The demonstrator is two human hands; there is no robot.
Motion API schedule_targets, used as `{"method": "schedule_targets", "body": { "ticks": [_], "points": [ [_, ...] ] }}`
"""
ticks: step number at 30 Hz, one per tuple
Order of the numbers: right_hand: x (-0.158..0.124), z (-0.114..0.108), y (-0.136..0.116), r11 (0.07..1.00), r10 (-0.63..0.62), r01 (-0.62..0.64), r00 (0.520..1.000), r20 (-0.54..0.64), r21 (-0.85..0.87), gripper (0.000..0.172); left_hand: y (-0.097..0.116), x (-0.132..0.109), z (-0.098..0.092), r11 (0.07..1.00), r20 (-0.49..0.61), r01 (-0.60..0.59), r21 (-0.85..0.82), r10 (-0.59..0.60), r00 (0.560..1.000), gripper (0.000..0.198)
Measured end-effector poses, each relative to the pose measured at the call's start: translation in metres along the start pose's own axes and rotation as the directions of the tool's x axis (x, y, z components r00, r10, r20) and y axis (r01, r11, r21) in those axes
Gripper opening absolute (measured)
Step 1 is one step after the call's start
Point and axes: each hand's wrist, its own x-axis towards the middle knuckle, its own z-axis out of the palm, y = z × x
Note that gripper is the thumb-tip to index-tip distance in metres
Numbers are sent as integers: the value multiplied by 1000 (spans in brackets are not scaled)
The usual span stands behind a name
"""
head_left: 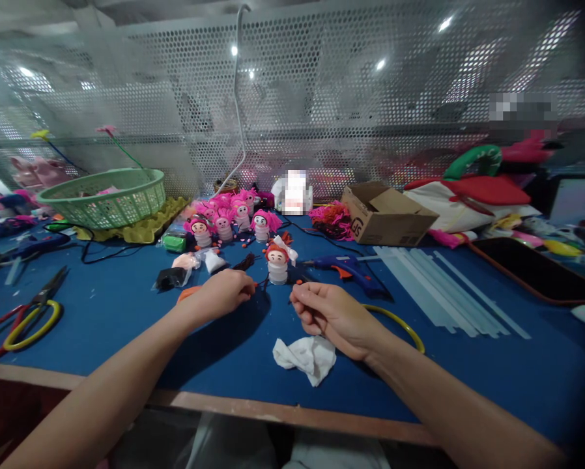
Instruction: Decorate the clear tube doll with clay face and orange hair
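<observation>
A small doll [277,268] with red hair, a white bow and a ribbed clear-white body stands upright between my hands. My left hand [231,288] is beside it on the left, fingers curled down near the table; what they hold, if anything, is hidden. An orange-handled tool [189,293] lies partly behind that wrist. On the doll's right, my right hand [329,312] is closed in a pinch, with a tiny orange-red bit [299,283] at the fingertips; whether it is gripped I cannot tell. Behind this hand lies a blue glue gun [354,270]. A crumpled white tissue [308,358] lies below.
Several pink-haired dolls [224,225] stand behind. Scissors [33,316] and a green basket [111,202] are at left. Translucent glue sticks [439,293], a cardboard box [385,218] and a dark tray [531,270] are at right. A perforated metal screen [316,85] closes off the back.
</observation>
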Motion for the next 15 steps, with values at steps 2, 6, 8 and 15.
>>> {"method": "schedule_targets", "body": {
  "ticks": [2, 6, 8, 15],
  "points": [
    [1, 0, -1, 1000, 15, -15, 1000, -6, 16, 32, -1, 0, 1, 1000, -5, -20, 12, 20, 1000, 20],
    [1, 0, -1, 998, 33, -33, 999, 3, 48, 30, -2, 1, 2, 999, -26, -32, 19, 33, 999, 22],
    [1, -1, 0, 997, 38, -39, 999, 10, 61, 29, -2, 1, 2, 1000, -33, -23, 20, 24, 999, 21],
    [1, -2, -1, 995, 49, -51, 999, 24, 91, 26, 0, 1, 0, 1000, -61, -1, 1, 1, 998, 12]
  ]
}}
